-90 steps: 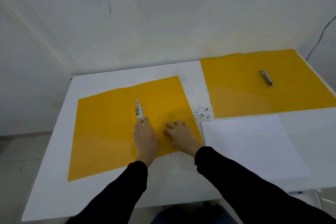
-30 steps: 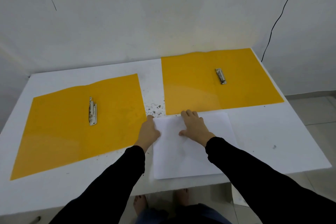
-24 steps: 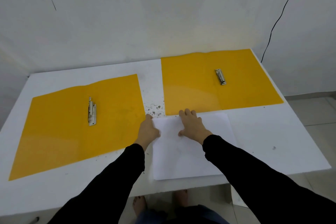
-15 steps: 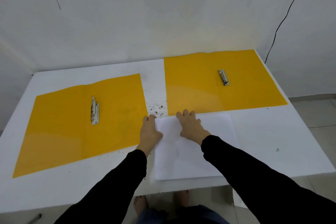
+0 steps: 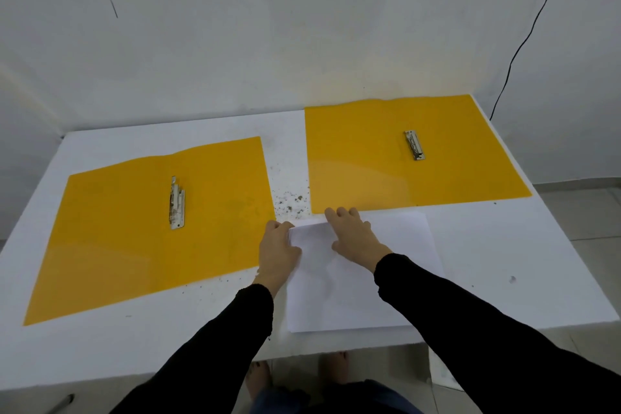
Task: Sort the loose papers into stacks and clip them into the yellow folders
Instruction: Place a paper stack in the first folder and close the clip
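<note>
Two yellow folders lie open on the white table. The left folder has a metal clip at its middle; the right folder has its own metal clip. A stack of white papers lies at the table's front, below the right folder. My left hand pinches the stack's far left corner, which is lifted and curled. My right hand lies flat on the stack's far edge, fingers spread, pressing it down.
Dark specks litter the table between the two folders. The wall stands right behind the table, with a black cable running down it at the right. My bare feet and the tiled floor show below the front edge.
Both hands left the left folder and moved right to the paper stack. In the last half second my left hand has lifted and curled the stack's far left corner.
</note>
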`<state>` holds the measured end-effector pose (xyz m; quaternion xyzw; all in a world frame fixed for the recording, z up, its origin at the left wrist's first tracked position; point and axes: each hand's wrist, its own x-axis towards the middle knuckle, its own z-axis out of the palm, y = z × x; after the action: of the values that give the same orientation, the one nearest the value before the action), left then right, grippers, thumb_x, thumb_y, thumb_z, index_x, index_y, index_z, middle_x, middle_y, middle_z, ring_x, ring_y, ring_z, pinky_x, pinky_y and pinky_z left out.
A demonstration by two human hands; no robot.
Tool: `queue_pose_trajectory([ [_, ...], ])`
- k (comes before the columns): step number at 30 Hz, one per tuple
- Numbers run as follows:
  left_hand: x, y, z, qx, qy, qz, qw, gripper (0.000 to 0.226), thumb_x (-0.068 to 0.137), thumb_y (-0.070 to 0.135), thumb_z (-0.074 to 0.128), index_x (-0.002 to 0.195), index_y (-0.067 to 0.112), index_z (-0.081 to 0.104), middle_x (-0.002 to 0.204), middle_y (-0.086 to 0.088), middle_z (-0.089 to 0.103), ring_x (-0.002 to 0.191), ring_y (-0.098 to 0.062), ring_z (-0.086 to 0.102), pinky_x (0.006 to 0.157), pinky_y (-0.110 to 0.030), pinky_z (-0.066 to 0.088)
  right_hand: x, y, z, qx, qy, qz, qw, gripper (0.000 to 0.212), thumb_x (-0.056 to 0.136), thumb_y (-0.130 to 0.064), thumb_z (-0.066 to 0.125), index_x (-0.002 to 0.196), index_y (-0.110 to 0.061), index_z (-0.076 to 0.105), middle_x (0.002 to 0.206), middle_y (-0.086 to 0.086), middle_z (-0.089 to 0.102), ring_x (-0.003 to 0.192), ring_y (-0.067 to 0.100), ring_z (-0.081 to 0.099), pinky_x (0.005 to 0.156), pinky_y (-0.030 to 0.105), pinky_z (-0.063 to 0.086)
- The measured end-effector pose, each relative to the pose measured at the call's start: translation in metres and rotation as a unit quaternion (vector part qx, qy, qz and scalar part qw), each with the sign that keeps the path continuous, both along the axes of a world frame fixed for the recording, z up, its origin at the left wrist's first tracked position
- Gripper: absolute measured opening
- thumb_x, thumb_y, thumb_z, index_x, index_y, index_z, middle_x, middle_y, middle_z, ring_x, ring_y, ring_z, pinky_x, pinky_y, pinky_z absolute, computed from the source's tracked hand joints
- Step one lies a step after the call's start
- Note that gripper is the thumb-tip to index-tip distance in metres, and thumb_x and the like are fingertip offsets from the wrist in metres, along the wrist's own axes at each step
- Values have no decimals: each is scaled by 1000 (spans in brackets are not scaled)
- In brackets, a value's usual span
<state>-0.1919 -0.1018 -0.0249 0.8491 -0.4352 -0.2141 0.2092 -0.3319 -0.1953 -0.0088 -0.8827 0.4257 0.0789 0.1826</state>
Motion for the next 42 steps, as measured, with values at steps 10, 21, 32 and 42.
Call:
queue_pose_trajectory([
  [10,1,0,-6,-10,25,20,999,22,73,-4,58,63,10,43,90,-4,40,78,-21,40,55,-25,25,12,-7,0,35,-15,-46,998,28,90,8,36,90,-19,28,78,4,34,90,24,26,68,39,36],
  [21,3,16,1,75,128,20,989,18,68,16,74,62,9,59,60,-4,54,55,-19,47,49,-26,34,3,-38,20,191,-119,-45,973,24,89,5,44,81,-13,31,70,4,33,62,19,24,56,31,19],
  [32,32,29,30,-46,570,212,793,29,88,7,65,116,10,58,110,-9,70,97,-27,68,85,-44,57,-8,-78,55,285,-242,-195,907,22,94,-18,56,88,-19,35,92,10,44,74,24,39,54,30,30],
  [42,17,0,54,-115,533,206,813,37,83,1,69,119,4,60,116,-12,68,100,-30,67,87,-45,54,-5,-79,83,377,-399,-343,763,23,92,-24,63,112,-20,51,124,5,60,108,26,59,82,44,50],
])
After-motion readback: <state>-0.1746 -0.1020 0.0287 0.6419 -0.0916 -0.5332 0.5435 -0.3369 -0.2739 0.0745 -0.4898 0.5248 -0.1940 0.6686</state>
